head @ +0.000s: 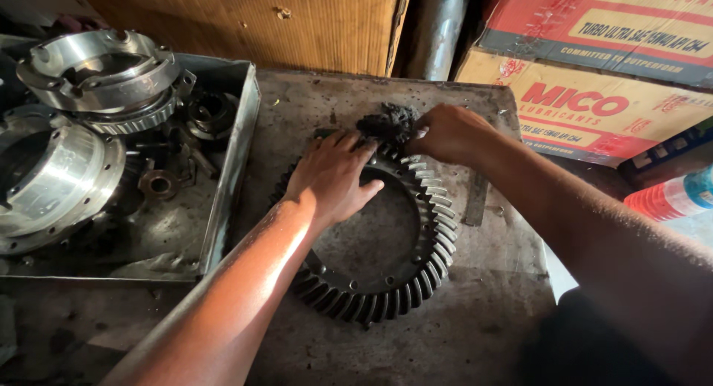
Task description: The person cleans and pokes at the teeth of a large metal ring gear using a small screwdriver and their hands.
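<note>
A large toothed ring gear (416, 278) lies flat on a grimy metal table (475, 326), its nearest teeth pointing toward the camera and its open centre showing the bare tabletop. The left hand (330, 179) rests palm down on the far-left part of the ring gear, fingers spread and reaching over the rim, the forearm running back across the near-left arc of the teeth. Just right of that hand, at the far edge of the ring gear, the right hand (445, 133) is closed with its fingertips pinched on a dark, greasy rag (388, 124), which is pressed against the teeth there. A flat metal strip (475, 199) lies on the table just right of the ring gear. Left of the ring gear sits a shallow metal tray (230, 170) holding small dark parts and two bright machined housings (104, 74), one stacked on a finer-toothed ring. Beyond the ring gear stands a brown cardboard box (245, 22), and to the far right of it printed red and tan cartons (594, 96), with a red-striped plastic container (672, 199) below them
</note>
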